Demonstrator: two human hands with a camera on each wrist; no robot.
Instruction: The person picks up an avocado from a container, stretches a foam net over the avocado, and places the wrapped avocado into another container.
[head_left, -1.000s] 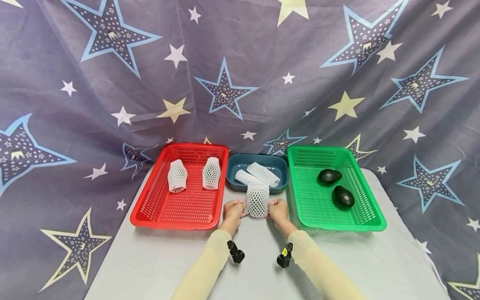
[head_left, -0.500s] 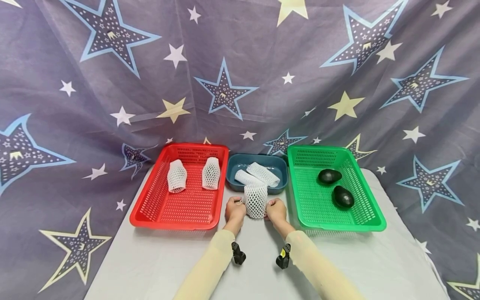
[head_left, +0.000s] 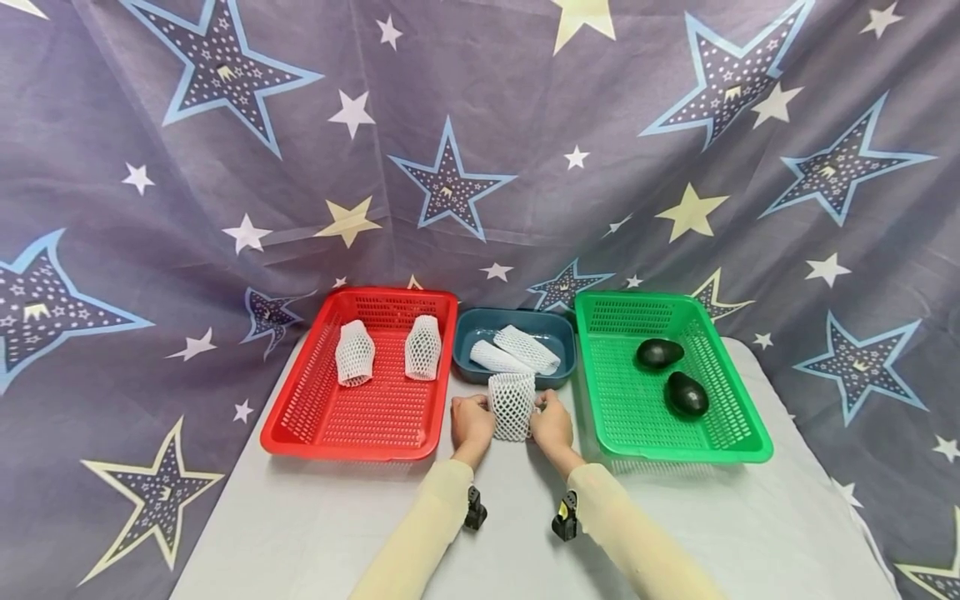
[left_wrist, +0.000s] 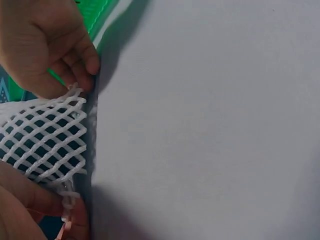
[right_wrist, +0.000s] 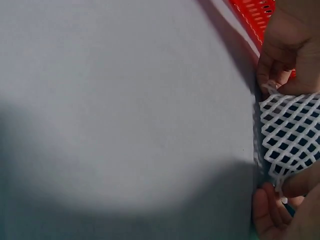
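Note:
A white foam net sleeve [head_left: 512,407] stands at the front of the blue bin, with something dark showing through its mesh. My left hand [head_left: 472,422] pinches its left edge. On the opposite side, my right hand [head_left: 552,422] pinches the right edge. Seen from the left wrist, the mesh [left_wrist: 47,142] is spread between the two hands, and strands stick out between the fingertips. The right wrist view has the same sleeve [right_wrist: 292,130] at its right side. Two more foam net sleeves [head_left: 497,358] [head_left: 527,349] lie flat in the bin.
Left stands a red basket [head_left: 345,451] with two net-wrapped fruits [head_left: 354,354] [head_left: 423,348]. The blue bin [head_left: 558,333] is at the middle back. Right of it, a green basket [head_left: 686,454] holds two dark avocados [head_left: 659,353] [head_left: 686,394]. A star-patterned curtain [head_left: 450,83] hangs behind.
Both hands and the sleeve have shifted slightly left. The sleeve's lower corners, earlier stretched outward, are drawn in closer, and my left hand has turned, its fingers now further behind the sleeve's edge.

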